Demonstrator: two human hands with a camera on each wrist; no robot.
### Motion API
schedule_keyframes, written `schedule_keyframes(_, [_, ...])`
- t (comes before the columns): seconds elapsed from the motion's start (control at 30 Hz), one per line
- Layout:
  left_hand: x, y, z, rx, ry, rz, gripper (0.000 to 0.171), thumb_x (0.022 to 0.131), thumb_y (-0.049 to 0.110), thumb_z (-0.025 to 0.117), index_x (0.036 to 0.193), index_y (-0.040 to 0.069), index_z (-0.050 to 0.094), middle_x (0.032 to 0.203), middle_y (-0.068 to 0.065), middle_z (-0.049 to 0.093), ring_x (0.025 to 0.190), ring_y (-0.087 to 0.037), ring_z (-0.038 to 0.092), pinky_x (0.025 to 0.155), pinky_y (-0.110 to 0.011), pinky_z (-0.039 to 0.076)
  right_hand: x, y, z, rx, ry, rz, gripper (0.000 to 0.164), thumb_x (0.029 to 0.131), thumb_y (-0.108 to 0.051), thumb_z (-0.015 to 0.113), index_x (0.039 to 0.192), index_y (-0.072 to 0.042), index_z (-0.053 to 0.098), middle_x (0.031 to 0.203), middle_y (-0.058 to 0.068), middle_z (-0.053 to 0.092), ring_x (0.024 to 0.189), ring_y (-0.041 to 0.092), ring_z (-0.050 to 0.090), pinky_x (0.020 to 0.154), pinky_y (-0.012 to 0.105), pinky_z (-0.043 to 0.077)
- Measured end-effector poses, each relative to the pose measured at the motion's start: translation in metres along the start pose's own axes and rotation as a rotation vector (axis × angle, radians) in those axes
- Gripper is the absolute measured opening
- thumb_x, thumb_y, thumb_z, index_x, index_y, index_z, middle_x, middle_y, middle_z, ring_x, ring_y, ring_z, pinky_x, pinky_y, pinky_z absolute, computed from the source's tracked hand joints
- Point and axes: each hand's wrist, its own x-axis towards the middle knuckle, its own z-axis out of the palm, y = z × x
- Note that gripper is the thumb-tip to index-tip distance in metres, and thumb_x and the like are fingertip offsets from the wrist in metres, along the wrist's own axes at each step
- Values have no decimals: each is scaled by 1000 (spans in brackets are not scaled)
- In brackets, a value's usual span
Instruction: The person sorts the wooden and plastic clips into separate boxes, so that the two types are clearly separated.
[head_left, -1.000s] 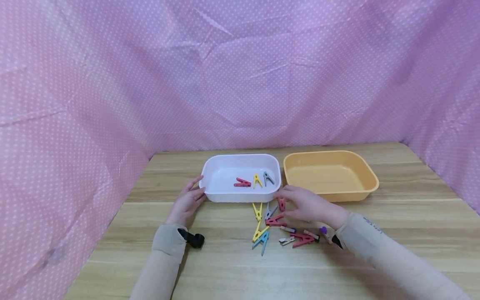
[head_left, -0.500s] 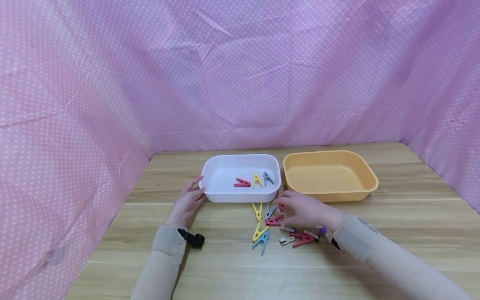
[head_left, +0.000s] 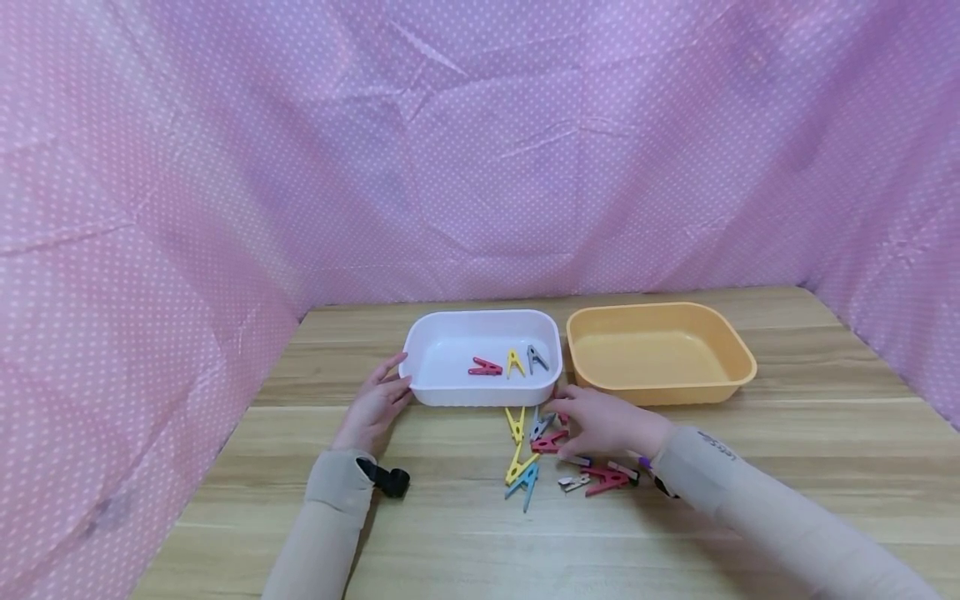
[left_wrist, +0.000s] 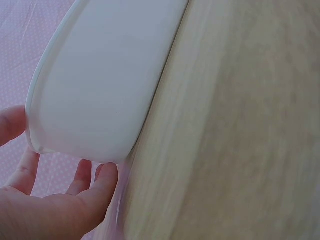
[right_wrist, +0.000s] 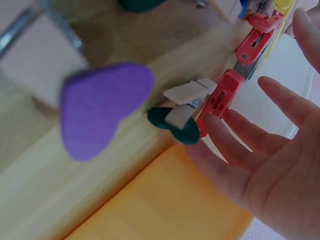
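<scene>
Clothespin of red plastic point(right_wrist: 221, 97): on the table, just in front of the white tray's near right corner; largely covered by the hand in the head view. Long axis, right wrist view: slanting lower left to upper right, crosswise to the fingers. Nearer hand: right.

Right hand point(head_left: 607, 419): palm bare, fingers spread and relaxed, nothing held. Pin lies right at the fingertips, its lower end overlapped by one; contact cannot be told.

Wooden clothespin with dark green heart point(right_wrist: 187, 132): just beside that lower end, on the side away from the palm.

Grey plastic clothespin point(head_left: 541, 425): close by, left of the right hand's fingertips.

White rectangular plastic tray point(head_left: 480, 396): three pins inside.

Left hand point(head_left: 372, 410): fingers loosely spread, tips touching the tray's left end; well apart from the red pin.

Orange-yellow rectangular plastic tray point(head_left: 663, 395): right of the white one, beyond the right hand.
</scene>
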Motion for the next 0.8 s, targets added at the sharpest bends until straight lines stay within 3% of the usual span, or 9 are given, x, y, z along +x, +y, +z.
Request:
schedule_keyframes(0.13, [0,-1,0,0,13,-5,58,95,-7,39,149,8,23,148,-23,24,137,-31,29,116,-40,25,1,1,1,6,-9,7,60,78,-39,76,130,-16,57,138,12,45,97,18,52,92,43,48])
schedule_keyframes(0.57, [-1,-3,1,3,19,-1,58,95,-6,40,149,8,24,148,-23,25,137,-31,30,116,-40,24,-5,11,4,-30,17,-40,50,84,-39,70,126,-14,60,106,0,53,85,12,51,76,32,48])
schedule_keyframes(0.8, [-2,-2,2,1,24,-4,58,95,-6,42,149,9,25,148,-23,25,137,-31,30,116,-40,24,-10,13,2,-19,29,-41,45,84,-39,69,119,-13,62,100,-1,54,81,14,50,73,31,46])
